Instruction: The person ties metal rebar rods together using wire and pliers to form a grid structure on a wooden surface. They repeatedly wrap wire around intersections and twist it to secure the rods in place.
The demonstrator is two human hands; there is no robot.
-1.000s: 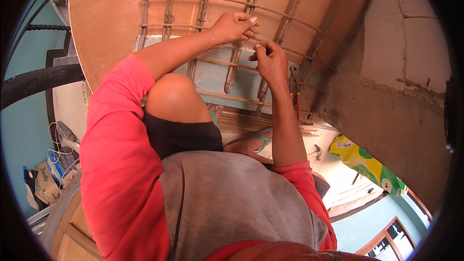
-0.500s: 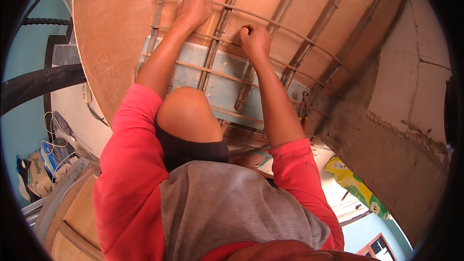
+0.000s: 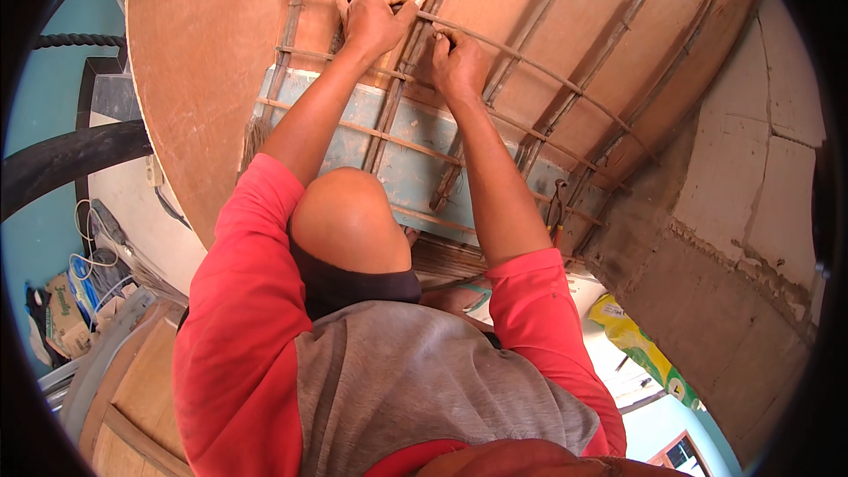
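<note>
My left hand (image 3: 375, 22) is clenched around the thin cross bar (image 3: 530, 66) of the rebar grid (image 3: 424, 137), where it crosses an upright bar. My right hand (image 3: 458, 62) sits just beside it, fingers pinched on the same bar at the next crossing. The grid lies on the plywood sheet (image 3: 208, 62). Pliers (image 3: 556, 209) hang on the grid near my right elbow.

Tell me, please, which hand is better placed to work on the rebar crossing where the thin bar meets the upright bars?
Probably the right hand: its fingertips sit at the crossing on the thin cross bar. The left hand grips that bar further left, apparently steadying it.
</note>
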